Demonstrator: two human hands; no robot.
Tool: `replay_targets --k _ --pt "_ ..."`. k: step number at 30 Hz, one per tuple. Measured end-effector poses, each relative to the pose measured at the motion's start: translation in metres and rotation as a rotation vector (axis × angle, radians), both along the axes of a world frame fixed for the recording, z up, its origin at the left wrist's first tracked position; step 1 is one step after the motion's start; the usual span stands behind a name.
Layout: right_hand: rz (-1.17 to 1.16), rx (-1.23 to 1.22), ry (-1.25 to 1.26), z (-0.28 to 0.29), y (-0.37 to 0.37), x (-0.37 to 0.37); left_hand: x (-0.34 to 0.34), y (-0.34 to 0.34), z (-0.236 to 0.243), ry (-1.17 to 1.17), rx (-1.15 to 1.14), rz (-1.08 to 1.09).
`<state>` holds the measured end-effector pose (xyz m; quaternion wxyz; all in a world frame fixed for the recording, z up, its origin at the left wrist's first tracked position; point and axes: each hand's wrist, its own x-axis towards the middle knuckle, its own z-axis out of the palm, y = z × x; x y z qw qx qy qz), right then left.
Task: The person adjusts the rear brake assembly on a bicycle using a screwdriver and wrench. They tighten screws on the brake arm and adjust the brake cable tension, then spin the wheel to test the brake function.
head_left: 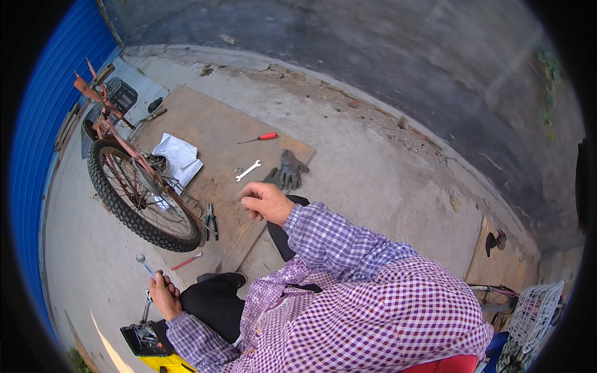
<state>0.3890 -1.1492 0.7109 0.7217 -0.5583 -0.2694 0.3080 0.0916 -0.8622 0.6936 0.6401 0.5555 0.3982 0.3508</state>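
Observation:
A silver wrench sticks up out of my left hand, whose fingers are wrapped round its shaft. My right hand hovers above my knee with fingers curled together. Whether it pinches something small I cannot make out. Ahead of my left hand stands a pinkish-red bicycle, its knobby black tire toward me. Pliers with dark handles lie beside that wheel, and a red rod-like tool is nearer me. Beyond my right hand are grey work gloves, an open-end wrench and a red-handled screwdriver.
A wooden board covers the ground under the tools. White sheeting lies by the bicycle. At lower left is a black-and-yellow toolbox. Blue corrugated metal and a grey wall bound the space. A white wire basket is at right.

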Motion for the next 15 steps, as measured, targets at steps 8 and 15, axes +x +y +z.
replay_targets --k 8,15 --pt "0.02 0.011 0.014 -0.0009 0.002 -0.0037 -0.0058 0.0023 -0.0007 -0.008 0.005 -0.009" --pt "0.016 -0.004 0.01 -0.0005 0.002 -0.0049 -0.0071 0.0037 -0.001 0.006 -0.012 0.01"
